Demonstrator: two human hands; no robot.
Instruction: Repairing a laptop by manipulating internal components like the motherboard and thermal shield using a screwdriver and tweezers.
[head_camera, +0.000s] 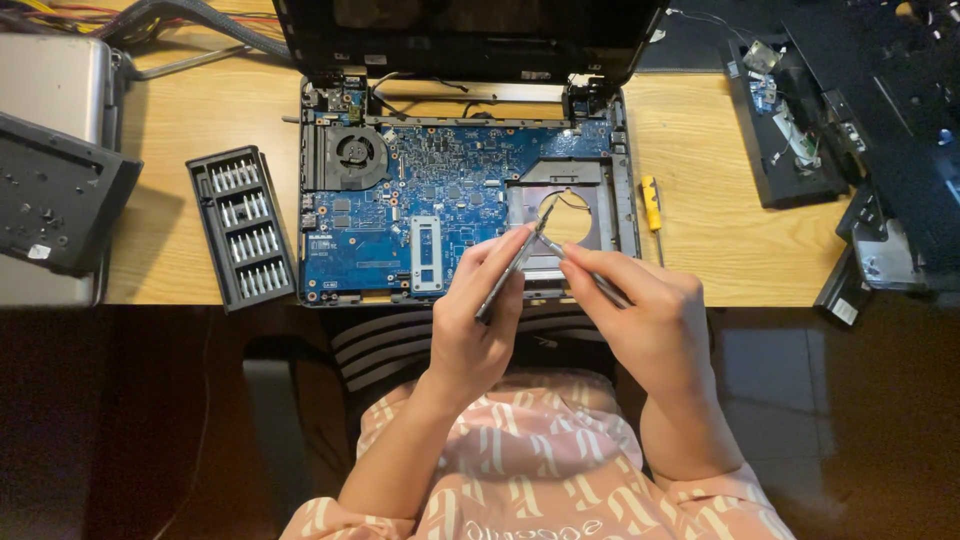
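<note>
An opened laptop (470, 190) lies on the wooden desk (700, 210), its blue circuit board and black fan bared. My left hand (480, 320) grips a slim grey screwdriver (512, 268) that slants up to the right. My right hand (640, 320) holds a second thin metal tool (585, 272) pointing up to the left. The two tips meet above the silver bay (590, 205) at the laptop's front right corner. Both hands hover over the front edge of the laptop.
A black case of screwdriver bits (240, 228) lies left of the laptop. A yellow-handled screwdriver (652, 210) rests to its right. Black laptop parts (800, 130) crowd the right side, a grey device (55, 150) the left. The desk edge runs just under my hands.
</note>
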